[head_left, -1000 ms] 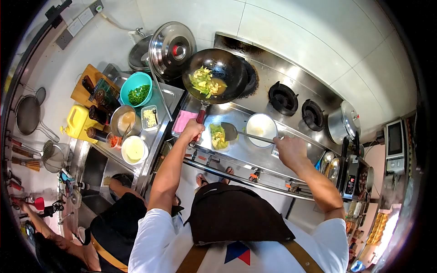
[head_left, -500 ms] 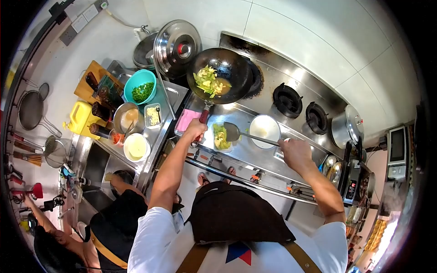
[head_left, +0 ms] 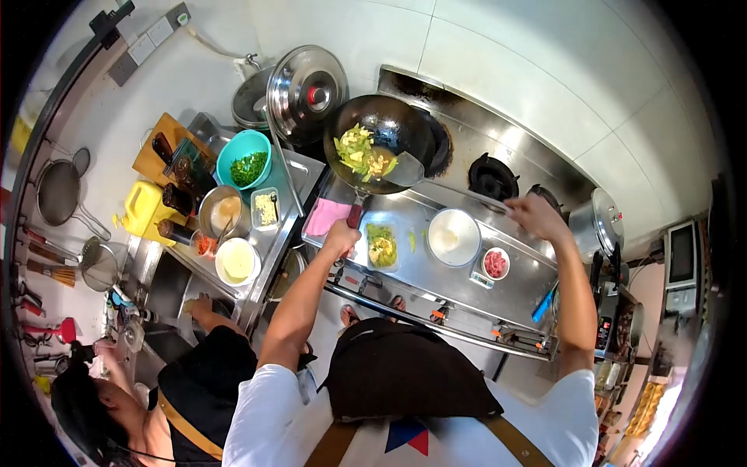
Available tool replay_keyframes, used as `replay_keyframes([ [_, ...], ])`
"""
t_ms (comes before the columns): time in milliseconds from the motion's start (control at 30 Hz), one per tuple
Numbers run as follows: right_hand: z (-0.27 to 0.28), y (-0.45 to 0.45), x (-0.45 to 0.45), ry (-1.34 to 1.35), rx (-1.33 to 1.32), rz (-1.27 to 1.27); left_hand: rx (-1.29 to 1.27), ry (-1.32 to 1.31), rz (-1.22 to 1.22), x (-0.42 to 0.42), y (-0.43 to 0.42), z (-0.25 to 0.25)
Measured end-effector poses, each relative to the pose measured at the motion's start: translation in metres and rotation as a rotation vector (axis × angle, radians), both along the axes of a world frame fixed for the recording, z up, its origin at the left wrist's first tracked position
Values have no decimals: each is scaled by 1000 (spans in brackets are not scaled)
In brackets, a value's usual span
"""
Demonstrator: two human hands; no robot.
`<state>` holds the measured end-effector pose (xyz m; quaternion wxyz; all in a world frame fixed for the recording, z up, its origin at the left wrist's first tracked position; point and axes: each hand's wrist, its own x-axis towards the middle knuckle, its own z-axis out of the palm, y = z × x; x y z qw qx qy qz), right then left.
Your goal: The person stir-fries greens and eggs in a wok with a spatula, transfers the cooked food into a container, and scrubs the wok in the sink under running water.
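My left hand (head_left: 341, 238) is closed around the handle of a black wok (head_left: 379, 117), tilted with its far side by the burner. Green vegetable pieces and egg (head_left: 359, 151) lie in the wok with some liquid. My right hand (head_left: 537, 216) grips the handle end of a metal spatula (head_left: 405, 170), whose blade is at the wok's near right rim. Below the wok, a clear container (head_left: 381, 247) holds more vegetables and egg. To its right stand a white bowl (head_left: 454, 237) with pale residue and a small cup of pink meat pieces (head_left: 495, 263).
A metal lid (head_left: 308, 93) leans behind the wok. On the left counter are a teal bowl (head_left: 244, 159) of chopped greens, a metal pot, a white bowl and a yellow jug (head_left: 145, 212). A co-worker (head_left: 204, 385) is at the sink. A pressure cooker (head_left: 597, 221) stands at right.
My right hand has moved up and right, carrying the spatula blade from above the clear container to the wok's rim. The meat cup is now uncovered. My left hand still holds the wok handle.
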<state>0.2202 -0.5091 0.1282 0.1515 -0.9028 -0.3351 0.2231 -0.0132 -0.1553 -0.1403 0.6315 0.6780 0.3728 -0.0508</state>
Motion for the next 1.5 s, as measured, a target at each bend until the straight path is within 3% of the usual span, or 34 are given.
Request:
replay_keyframes([
  [100,7,63,42,-35,-195,109,32,-12,7,0,-7,-4],
  [233,17,128,81,150,-461,30,37,1,2,-3,-10,5],
  [300,-2,134,90,273,-365,52,33,6,0,0,-12,6],
  [400,-100,134,88,316,-113,-10,25,18,21,-1,-12,10],
  [433,-170,127,99,95,96,284,13,40,18,-1,-11,9],
  [500,-193,132,51,-46,168,168,-30,41,49,-1,-13,4],
  [633,-219,127,21,13,224,-12,-67,23,57,-4,-13,19],
  [733,-224,111,20,23,265,-55,-24,32,-27,-6,-2,12],
  [833,-201,108,13,-1,141,-61,51,57,-21,-9,-3,17],
  [1033,-217,116,-3,47,225,-147,-12,24,-34,-11,0,17],
  [1500,-135,35,-6,39,98,-56,-142,44,-38,-24,24,23],
])
